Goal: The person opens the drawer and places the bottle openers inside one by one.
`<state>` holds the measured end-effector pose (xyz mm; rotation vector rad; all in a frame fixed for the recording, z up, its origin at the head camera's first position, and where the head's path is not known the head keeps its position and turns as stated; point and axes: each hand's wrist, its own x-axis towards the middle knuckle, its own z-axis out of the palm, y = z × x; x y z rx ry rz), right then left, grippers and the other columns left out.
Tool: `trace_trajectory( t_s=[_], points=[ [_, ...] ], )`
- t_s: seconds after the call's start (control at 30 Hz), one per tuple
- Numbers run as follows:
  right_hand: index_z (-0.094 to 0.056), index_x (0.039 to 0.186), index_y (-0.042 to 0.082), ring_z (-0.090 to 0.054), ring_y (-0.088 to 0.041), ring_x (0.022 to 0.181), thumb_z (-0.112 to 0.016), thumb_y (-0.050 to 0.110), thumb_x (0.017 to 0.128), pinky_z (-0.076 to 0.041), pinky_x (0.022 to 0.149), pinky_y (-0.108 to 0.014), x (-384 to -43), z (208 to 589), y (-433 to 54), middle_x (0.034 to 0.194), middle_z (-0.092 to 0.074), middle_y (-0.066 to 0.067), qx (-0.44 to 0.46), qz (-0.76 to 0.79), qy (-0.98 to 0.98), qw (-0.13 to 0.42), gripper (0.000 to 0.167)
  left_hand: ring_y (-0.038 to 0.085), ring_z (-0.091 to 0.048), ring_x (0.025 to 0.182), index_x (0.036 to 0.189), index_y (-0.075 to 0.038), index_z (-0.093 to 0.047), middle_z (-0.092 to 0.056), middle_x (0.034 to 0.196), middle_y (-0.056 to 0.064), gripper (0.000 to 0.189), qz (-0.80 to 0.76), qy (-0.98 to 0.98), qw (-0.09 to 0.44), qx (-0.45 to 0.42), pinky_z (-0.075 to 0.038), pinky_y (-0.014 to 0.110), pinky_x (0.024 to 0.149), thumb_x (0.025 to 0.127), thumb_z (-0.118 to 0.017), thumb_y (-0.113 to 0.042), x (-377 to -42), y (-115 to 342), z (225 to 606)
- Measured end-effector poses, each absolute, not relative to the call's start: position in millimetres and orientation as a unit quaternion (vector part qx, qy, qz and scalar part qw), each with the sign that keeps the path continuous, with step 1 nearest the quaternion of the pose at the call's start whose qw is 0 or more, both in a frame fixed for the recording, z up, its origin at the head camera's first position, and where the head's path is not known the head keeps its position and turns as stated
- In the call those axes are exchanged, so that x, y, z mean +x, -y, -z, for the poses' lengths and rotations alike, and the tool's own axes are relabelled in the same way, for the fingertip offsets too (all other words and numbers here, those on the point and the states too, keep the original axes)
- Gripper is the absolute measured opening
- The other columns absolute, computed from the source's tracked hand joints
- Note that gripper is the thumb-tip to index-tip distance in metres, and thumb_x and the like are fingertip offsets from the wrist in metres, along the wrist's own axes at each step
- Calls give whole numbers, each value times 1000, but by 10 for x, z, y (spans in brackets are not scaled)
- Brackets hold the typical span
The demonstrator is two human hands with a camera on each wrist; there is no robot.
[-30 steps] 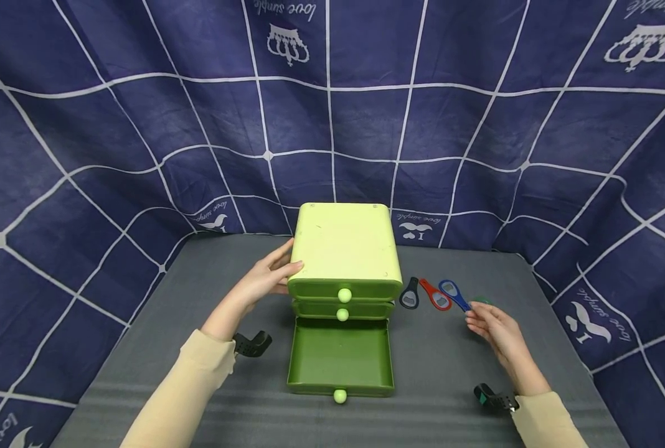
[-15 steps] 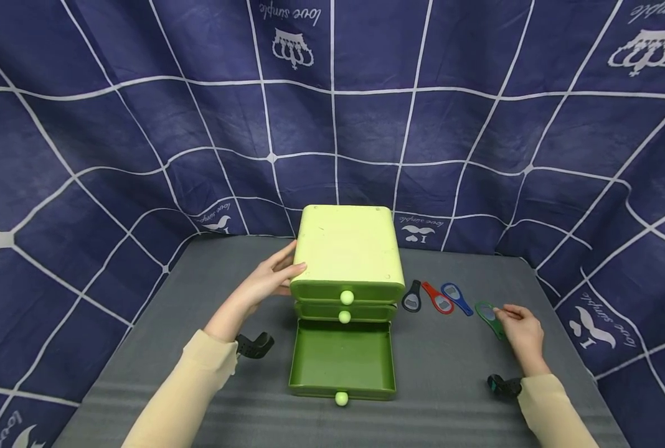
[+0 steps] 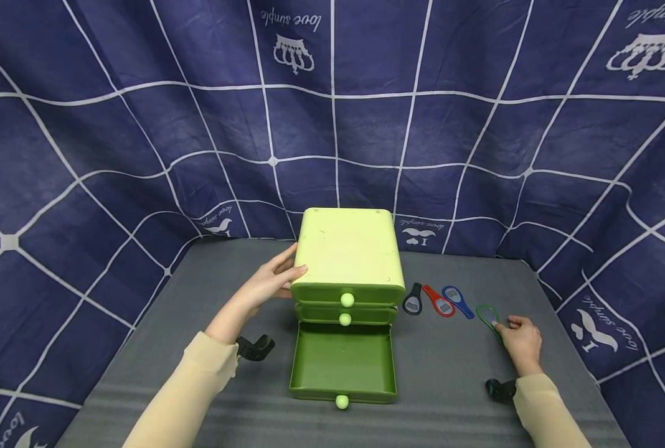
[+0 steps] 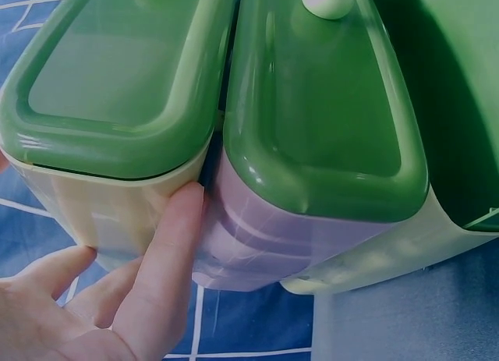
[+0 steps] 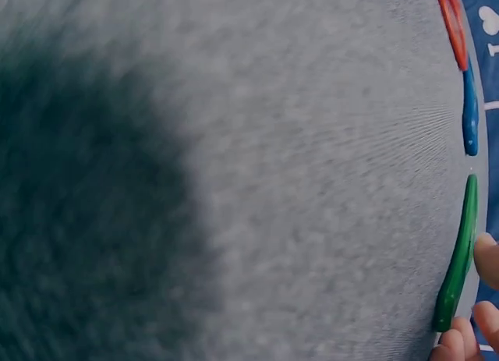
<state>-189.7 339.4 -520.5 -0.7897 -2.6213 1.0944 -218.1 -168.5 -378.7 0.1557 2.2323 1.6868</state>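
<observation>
My left hand (image 3: 266, 281) rests against the left side of a small drawer cabinet (image 3: 349, 246) with a pale yellow-green top and green drawer fronts. Its fingers are fairly straight; in the left wrist view, fingertips (image 4: 185, 197) touch the cream side wall. The bottom drawer (image 3: 345, 361) is pulled out and bare inside, while the two upper drawers are in. My right hand (image 3: 520, 341) pinches the handle end of a green bottle opener (image 3: 485, 311) at the right. Thumb and fingers show along that opener's edge in the right wrist view.
Left of the green one, a blue bottle opener (image 3: 458, 301), a red one (image 3: 440, 302) and a black one (image 3: 413, 301) lie in a row beside the cabinet. Grey cloth (image 3: 433, 373) covers the table. A navy curtain (image 3: 366, 124) with white lines stands behind.
My right hand has let go of the blue bottle opener, which now lies by the red one, and has moved right to the green one. The left hand stays on the cabinet.
</observation>
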Motion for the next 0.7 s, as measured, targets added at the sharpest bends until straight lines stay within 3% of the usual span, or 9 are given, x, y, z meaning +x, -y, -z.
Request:
trace_trajectory(
  t_s=[0.2, 0.4, 0.5, 0.7],
  points=[
    [-53, 123, -14, -47, -48, 110, -65, 17, 91, -38, 96, -58, -1886, 5236, -3396, 119, -53, -35, -276, -374, 880, 96, 47, 22, -69, 98, 159, -31, -13, -33, 159, 13, 80, -597, -783, 169, 53, -57, 40, 92, 96, -61, -43, -2177, 1683, 3781],
    [-56, 119, -13, -56, -47, 102, -69, 17, 88, -43, 88, -55, -1879, 5258, -3422, 114, -60, -34, -260, -357, 892, 94, 44, 23, -69, 100, 159, -32, -13, -32, 159, 13, 80, -594, -785, 170, 51, -56, 41, 92, 96, -61, -44, -2169, 1681, 3775],
    [-58, 114, -12, -59, -46, 97, -68, 17, 89, -46, 78, -49, -1895, 5255, -3430, 108, -64, -31, -246, -345, 903, 75, 40, 23, -68, 100, 159, -32, -13, -31, 160, 13, 80, -595, -784, 171, 51, -56, 41, 92, 96, -61, -44, -2166, 1681, 3779],
    [-60, 108, -11, -59, -45, 94, -69, 21, 88, -49, 73, -49, -1923, 5187, -3435, 105, -62, -32, -233, -321, 918, 1, 39, 22, -68, 98, 159, -31, -12, -29, 160, 15, 80, -593, -784, 174, 57, -56, 42, 93, 97, -60, -44, -2175, 1687, 3785]
  ],
)
